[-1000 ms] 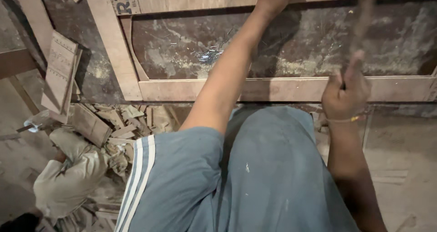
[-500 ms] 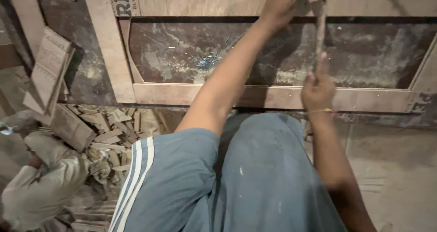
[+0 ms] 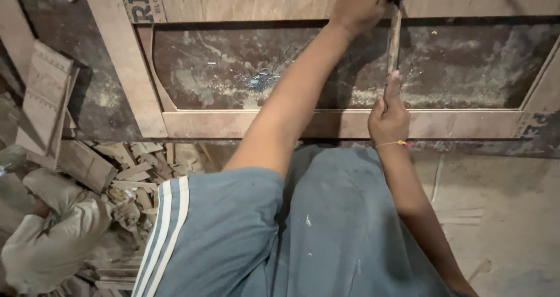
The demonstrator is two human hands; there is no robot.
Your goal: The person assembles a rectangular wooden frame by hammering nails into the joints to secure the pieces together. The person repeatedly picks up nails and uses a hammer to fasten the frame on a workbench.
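A rectangular wooden frame lies flat on the dusty floor in front of me. My right hand grips the wooden handle of a hammer, thumb laid along the handle; its dark head rests on the frame's far rail. My left hand reaches across the frame and presses on that far rail, right beside the hammer head. Whether the fingers pinch a nail there I cannot tell. My knees in grey-blue shorts fill the foreground.
A heap of wood offcuts lies at the left below the frame, with a pale stuffed sack beside it. Loose boards lean at the far left. Sawdust covers the floor inside the frame.
The hammer has swung down from a raised, blurred position onto the far rail next to my left hand. The view has shifted slightly to the right.
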